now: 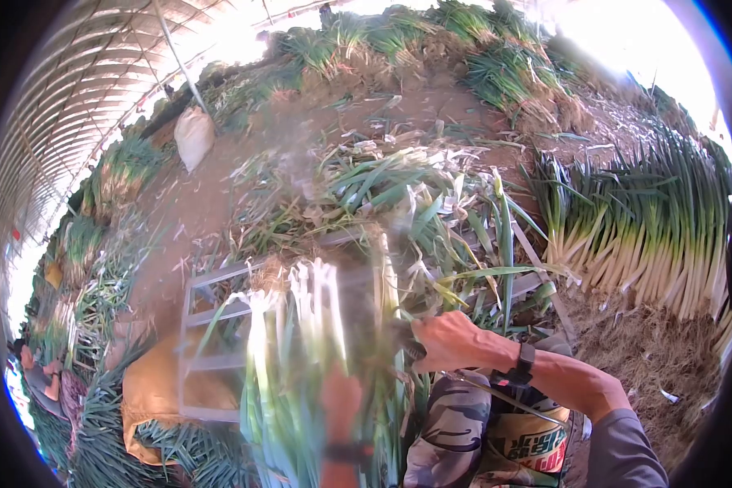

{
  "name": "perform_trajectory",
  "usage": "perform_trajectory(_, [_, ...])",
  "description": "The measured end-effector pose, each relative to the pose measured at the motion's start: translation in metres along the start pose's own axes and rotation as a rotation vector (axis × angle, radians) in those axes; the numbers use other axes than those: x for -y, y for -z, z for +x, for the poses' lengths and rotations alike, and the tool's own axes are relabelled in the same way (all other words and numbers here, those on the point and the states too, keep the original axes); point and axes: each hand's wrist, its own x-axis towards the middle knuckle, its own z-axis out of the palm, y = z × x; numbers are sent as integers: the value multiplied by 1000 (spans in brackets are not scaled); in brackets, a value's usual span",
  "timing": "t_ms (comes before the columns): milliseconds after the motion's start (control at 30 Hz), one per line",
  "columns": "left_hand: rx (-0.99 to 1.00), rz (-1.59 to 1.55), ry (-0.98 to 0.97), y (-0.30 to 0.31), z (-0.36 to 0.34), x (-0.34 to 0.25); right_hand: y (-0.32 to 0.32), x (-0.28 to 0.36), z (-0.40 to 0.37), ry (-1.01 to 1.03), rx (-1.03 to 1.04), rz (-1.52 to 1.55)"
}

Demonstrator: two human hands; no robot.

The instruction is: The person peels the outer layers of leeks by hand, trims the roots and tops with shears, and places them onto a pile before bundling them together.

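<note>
In the head view my left hand [340, 398], smeared by motion, is over the green leaves of several green onions [260, 342] lying before me, their white stems and roots pointing away. Its fingers do not show clearly. My right hand [451, 342], a watch on its wrist, is closed just right of these onions. Something dark and blurred [411, 342] shows at its fingers, and I cannot make out what it is. The onions lie across a pale metal frame [185, 350].
Trimmed leaves [374, 187] are heaped beyond the frame. A row of green onions [642, 228] lies at right, bundles [512, 77] at the back. A yellow sack [142, 390] sits at left, near another person [45, 382]. A white sack [193, 137] stands farther back.
</note>
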Motion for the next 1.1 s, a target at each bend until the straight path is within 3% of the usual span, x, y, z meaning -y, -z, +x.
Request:
perform_trajectory(100, [-372,43,-390,-5,-14,0,-6,-14,3,-60,-9,-25])
perform_trajectory(200, [-182,-151,-457,-4,-21,-21,0,-19,-5,-172,13,-41])
perform_trajectory(333, [-227,-181,-370,-38,-16,-16,30,-16,-22,-319,57,-168])
perform_trajectory(367, [-229,-186,-369,-41,-16,-13,21,-26,-28,-277,-65,-302])
perform_trajectory(500, [-143,-237,-358,-26,-16,-23,31,-36,-40,-313,-231,-275])
perform_trajectory(600, [-151,-210,-361,-29,-11,-22,46,-28,-47,-343,-186,-15])
perform_trajectory(700, [-156,-245,-324,-22,1,-26,51,-7,-61,-244,-69,281])
perform_trajectory(733, [-146,-275,-296,-15,6,-28,51,-1,-64,-186,-51,258])
perform_trajectory(833, [-249,-558,-260,-7,44,-16,46,11,-64,-73,39,149])
perform_trajectory(900, [-247,-1121,-78,36,52,-31,39,12,-57,-89,163,134])
perform_trajectory(933, [-412,-1157,-15,38,74,-21,36,12,-53,-95,225,124])
perform_trajectory(967, [-393,-1412,-145,76,60,-35,34,12,-50,-80,249,98])
perform_trajectory(1000, [-553,-1269,-51,84,76,-25,30,13,-47,-67,273,73])
perform_trajectory(1033, [-667,-1257,-191,80,74,-19,26,13,-45,-54,296,52])
perform_trajectory(1100, [-675,-1154,-245,65,69,-3,20,11,-41,-22,351,56])
